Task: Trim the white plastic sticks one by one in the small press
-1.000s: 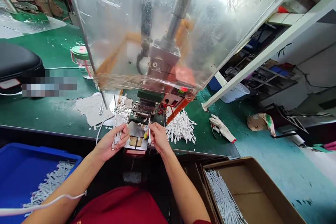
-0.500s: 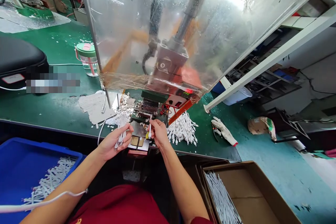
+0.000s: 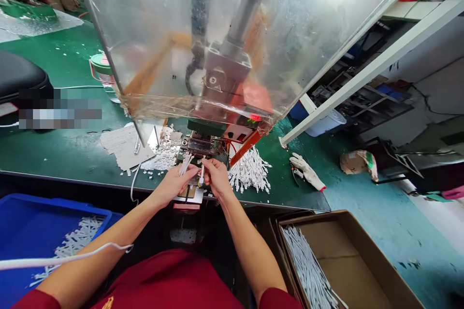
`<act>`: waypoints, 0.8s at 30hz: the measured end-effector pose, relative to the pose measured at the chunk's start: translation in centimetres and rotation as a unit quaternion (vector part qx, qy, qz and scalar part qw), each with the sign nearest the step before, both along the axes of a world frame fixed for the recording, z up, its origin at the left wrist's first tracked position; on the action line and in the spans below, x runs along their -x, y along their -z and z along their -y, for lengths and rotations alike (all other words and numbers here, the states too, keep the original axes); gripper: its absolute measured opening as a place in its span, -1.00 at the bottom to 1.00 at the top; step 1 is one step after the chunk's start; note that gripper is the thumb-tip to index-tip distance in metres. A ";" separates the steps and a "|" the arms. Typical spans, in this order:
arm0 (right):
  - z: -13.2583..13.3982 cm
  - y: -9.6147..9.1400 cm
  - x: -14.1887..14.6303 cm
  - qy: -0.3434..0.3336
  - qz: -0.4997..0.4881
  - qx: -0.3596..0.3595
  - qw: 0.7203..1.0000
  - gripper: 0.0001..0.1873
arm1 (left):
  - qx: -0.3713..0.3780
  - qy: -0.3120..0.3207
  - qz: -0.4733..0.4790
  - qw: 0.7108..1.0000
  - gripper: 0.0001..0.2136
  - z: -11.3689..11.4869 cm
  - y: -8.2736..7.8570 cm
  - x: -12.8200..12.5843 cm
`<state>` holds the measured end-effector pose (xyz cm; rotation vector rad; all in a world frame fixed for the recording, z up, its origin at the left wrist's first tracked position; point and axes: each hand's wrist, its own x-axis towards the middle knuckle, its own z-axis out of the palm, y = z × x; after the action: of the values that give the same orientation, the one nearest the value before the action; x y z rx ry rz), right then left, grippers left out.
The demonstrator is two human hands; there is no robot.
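Note:
My left hand (image 3: 177, 181) is closed round a small bundle of white sticks (image 3: 184, 164) whose ends fan out above the fingers. My right hand (image 3: 216, 177) pinches a single white stick (image 3: 201, 175) close beside it. Both hands meet over a small metal fixture (image 3: 191, 194) at the front edge of the green bench, just below the press machine (image 3: 221, 91) behind a clear plastic guard (image 3: 217, 34).
A pile of white sticks (image 3: 250, 174) lies right of the hands, paper and white scraps (image 3: 126, 147) to the left. A blue bin (image 3: 32, 222) with sticks stands lower left, a cardboard box (image 3: 348, 256) with sticks lower right. A white glove (image 3: 306, 171) lies on the bench.
My left hand has moved right and forward with its bundle, until it meets the right hand over the fixture. The right hand has stayed near the same spot with its stick.

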<state>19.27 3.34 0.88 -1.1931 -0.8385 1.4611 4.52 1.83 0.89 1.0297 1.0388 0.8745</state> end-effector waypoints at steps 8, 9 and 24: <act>3.8 0.8 -5.1 0.004 0.100 -0.017 0.995 -0.63 | -0.023 0.010 -0.077 0.997 -0.64 -1.1 -0.2 -1.9; 4.3 1.0 -6.4 0.018 0.119 -0.015 0.993 -0.63 | -0.022 0.015 -0.076 0.997 -0.64 -1.2 -0.2 -2.1; -2.5 2.3 -21.2 0.125 0.658 0.066 0.740 -0.87 | 0.024 0.054 0.020 0.998 -0.57 0.7 -3.1 1.7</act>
<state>40.47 5.88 -1.43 -2.3671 -1.3848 0.2306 2.82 1.14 4.02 1.0133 0.9574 0.7759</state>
